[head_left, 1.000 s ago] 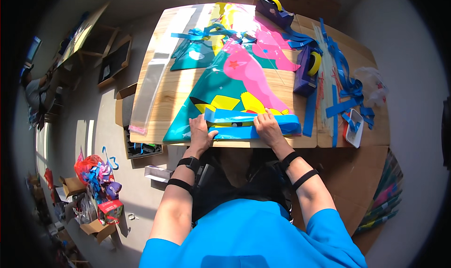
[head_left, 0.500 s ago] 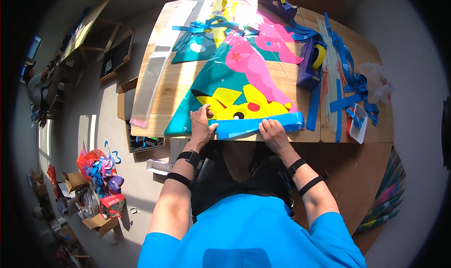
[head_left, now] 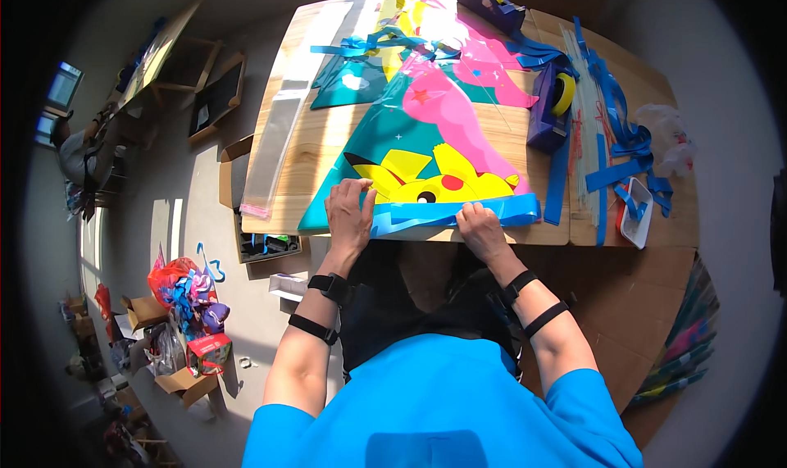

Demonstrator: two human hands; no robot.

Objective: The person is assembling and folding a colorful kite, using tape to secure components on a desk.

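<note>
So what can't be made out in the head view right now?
All in the head view:
Under the left hand: covered by the hand itself.
Underside of the right hand and its grip on the blue strip: hidden by the hand.
Near part of the printed sheet: covered by the strip.
Far sheet: partly washed out by glare.
Co-worker: too small and dim for hand detail.

Red plastic bag (head_left: 167,278) beside cardboard box (head_left: 146,311), person (head_left: 79,156) far left
</note>
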